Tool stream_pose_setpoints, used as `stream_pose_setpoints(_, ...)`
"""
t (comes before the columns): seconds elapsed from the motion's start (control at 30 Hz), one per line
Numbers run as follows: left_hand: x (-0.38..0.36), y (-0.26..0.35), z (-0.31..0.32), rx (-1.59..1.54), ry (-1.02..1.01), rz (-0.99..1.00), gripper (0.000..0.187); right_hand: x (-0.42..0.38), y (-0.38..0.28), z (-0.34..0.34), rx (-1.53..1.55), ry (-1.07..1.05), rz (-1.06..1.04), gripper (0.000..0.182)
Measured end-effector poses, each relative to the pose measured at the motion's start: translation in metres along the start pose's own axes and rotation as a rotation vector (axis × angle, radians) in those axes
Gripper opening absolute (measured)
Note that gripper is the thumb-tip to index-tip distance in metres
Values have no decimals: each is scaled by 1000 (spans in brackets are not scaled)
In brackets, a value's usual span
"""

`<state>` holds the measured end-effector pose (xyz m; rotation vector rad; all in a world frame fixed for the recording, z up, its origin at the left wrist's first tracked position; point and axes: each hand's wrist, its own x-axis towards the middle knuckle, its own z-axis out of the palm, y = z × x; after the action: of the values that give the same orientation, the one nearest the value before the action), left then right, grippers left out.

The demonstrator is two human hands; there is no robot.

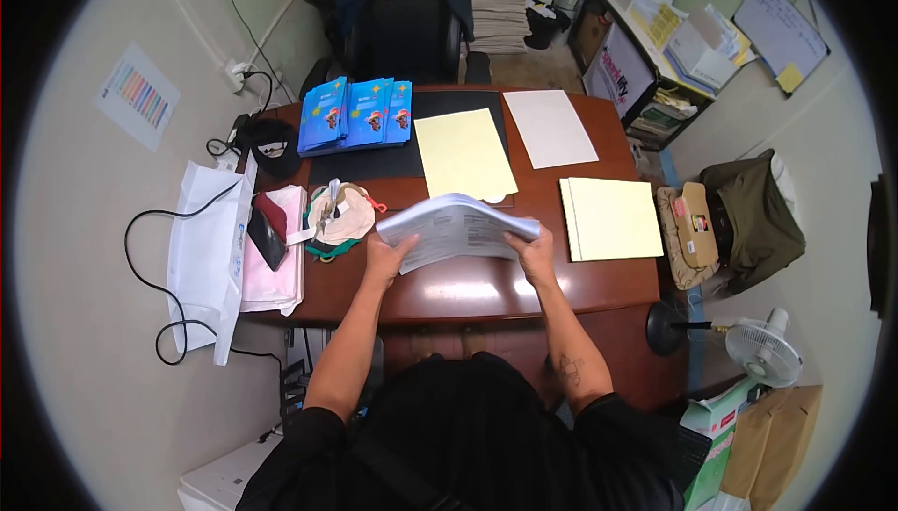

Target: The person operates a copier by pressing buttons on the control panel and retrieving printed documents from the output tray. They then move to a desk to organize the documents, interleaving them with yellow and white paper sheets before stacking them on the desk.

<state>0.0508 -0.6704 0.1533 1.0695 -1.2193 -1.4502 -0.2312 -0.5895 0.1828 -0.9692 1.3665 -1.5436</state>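
Between my two hands a thick stack of printed sheets (456,230) bows upward in the middle above the desk's near side. My left hand (386,257) is closed on its left edge, with the thumb over the printed face. On the opposite edge my right hand (534,254) grips in the same way. Just beyond the stack lies a pale yellow sheet (465,151), partly on a black desk mat (327,168). To the right sits a pile of pale yellow sheets (615,219). A white sheet (550,129) rests at the far right of the desk.
Blue booklets (323,118) stand in piles at the far left of the desk (599,296). Nearer are a black cap (274,148), a cloth hat (344,216), and a phone (267,240) on pink papers (281,285). A fan (762,350) stands at right; a chair (402,34) is behind.
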Motion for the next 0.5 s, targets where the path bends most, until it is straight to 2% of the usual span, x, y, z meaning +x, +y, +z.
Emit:
stream_pose_setpoints(0.07, -4, 5, -3, 76, -8, -20, 46, -2, -9, 1, 32, 17, -12, 29)
stream_pose_setpoints(0.13, -13, 21, -4, 17, 2, 46, 43, -9, -18, -5, 6, 1, -24, 37)
stream_pose_setpoints(0.17, -17, 27, -2, 4, 2, 89, 42, -13, -19, -9, -125, 14, -64, 50)
stream_pose_setpoints(0.2, -19, 29, -1, -11, 1, 135, 42, -18, -15, -11, -72, -13, -52, 52)
stream_pose_setpoints(0.27, -18, 25, 1, -28, -13, 83, 36, -21, -6, -12, 33, -66, -40, 57)
stream_pose_setpoints(0.33, -16, 9, -7, 69, -84, -11, 34, -22, -2, -10, -31, -49, -13, 41)
stream_pose_setpoints(0.43, -16, 0, -4, 11, 4, -38, 32, -18, -3, -5, -100, -14, 7, 23)
stream_pose_setpoints(0.5, -16, 6, -5, 63, -8, -11, 35, -20, -14, -5, -65, -12, 14, 25)
